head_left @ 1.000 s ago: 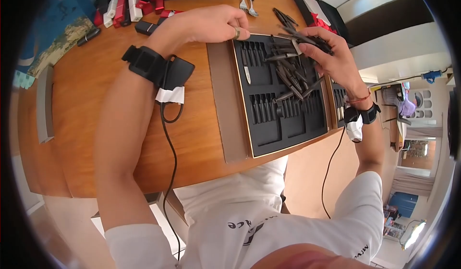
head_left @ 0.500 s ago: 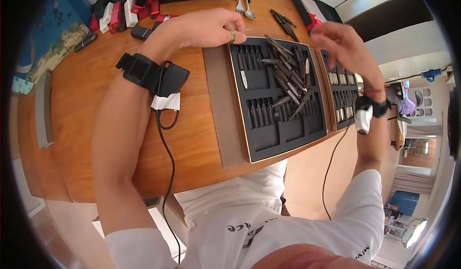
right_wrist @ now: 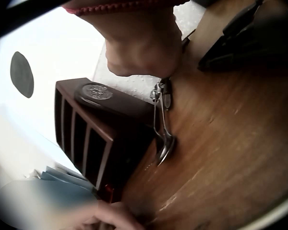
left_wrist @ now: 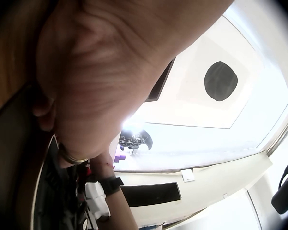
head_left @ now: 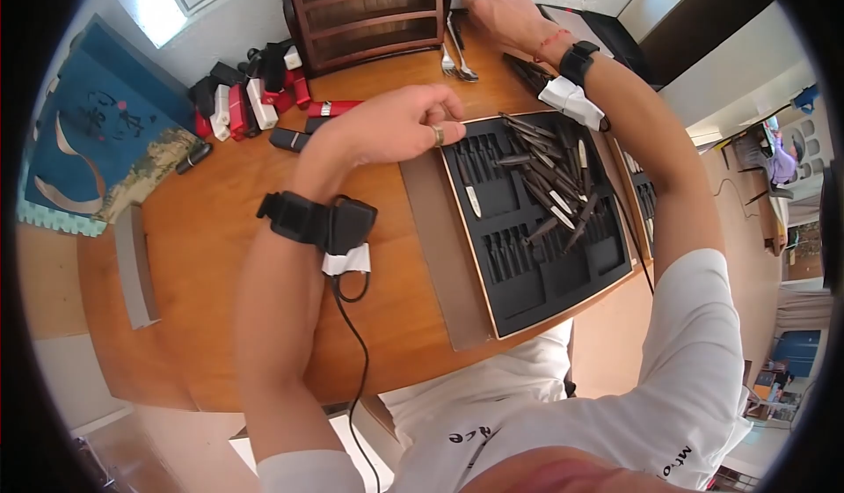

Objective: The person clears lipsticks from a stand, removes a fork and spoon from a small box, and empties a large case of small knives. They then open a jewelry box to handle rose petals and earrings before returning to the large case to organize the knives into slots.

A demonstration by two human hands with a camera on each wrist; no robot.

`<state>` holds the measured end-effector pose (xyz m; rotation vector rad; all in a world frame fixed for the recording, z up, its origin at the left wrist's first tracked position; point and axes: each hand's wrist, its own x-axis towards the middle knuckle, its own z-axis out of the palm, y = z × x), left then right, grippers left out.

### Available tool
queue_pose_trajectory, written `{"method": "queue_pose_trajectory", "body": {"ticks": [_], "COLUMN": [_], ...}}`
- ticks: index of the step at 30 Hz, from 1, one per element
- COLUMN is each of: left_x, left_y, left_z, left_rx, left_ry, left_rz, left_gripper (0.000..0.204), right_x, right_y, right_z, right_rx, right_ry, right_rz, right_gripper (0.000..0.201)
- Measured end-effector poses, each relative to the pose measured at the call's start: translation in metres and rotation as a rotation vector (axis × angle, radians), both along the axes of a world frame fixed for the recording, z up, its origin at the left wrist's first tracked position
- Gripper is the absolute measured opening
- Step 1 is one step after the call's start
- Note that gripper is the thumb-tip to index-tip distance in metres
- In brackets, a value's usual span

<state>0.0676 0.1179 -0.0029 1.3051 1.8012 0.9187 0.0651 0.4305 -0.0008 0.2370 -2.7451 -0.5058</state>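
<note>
My left hand (head_left: 396,124), a ring on one finger, grips the back left corner of a black slotted cutlery tray (head_left: 549,282) with its curled fingers. Loose dark-handled cutlery pieces (head_left: 549,172) lie heaped in the tray, several with pale blades showing. One knife (head_left: 473,198) rests in the tray's left compartment. At the back of the table my right hand (head_left: 510,20) reaches down near a fork (head_left: 448,60) and a spoon (head_left: 466,73). In the right wrist view its fingers (right_wrist: 144,62) are bent close over a dark handle (right_wrist: 167,98); I cannot tell whether they hold it.
A wooden rack (head_left: 369,18) stands against the wall. Red, white and black small boxes (head_left: 246,106) are piled at the back left, near a blue bag (head_left: 97,124). More dark pieces (head_left: 527,71) lie behind the tray; a second slotted section (head_left: 646,198) adjoins it.
My right hand let go of a bunch of dark cutlery over the tray, then moved to the back of the table. The left hand stays at the tray's corner; the head view has shifted.
</note>
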Motion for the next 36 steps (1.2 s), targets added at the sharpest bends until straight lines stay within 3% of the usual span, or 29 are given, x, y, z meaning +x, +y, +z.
{"method": "queue_pose_trajectory", "body": {"ticks": [7, 11, 27, 36], "left_x": [0.003, 0.002, 0.003, 0.002], "left_y": [-0.003, -0.001, -0.001, -0.001], "left_z": [0.003, 0.001, 0.004, -0.001], "left_rx": [-0.016, -0.008, -0.029, 0.002], "left_ry": [0.003, 0.005, 0.046, 0.02], "left_rz": [0.04, 0.027, 0.024, 0.024], "left_gripper": [0.034, 0.033, 0.035, 0.035], "right_x": [-0.026, -0.019, -0.007, 0.031], "right_y": [0.018, 0.013, 0.043, 0.033], "right_z": [-0.011, -0.008, -0.022, 0.006], "right_rx": [0.247, 0.284, 0.226, 0.135], "right_ry": [0.037, 0.058, 0.131, 0.121], "right_rz": [0.12, 0.048, 0.086, 0.126], "right_gripper": [0.013, 0.012, 0.014, 0.014]}}
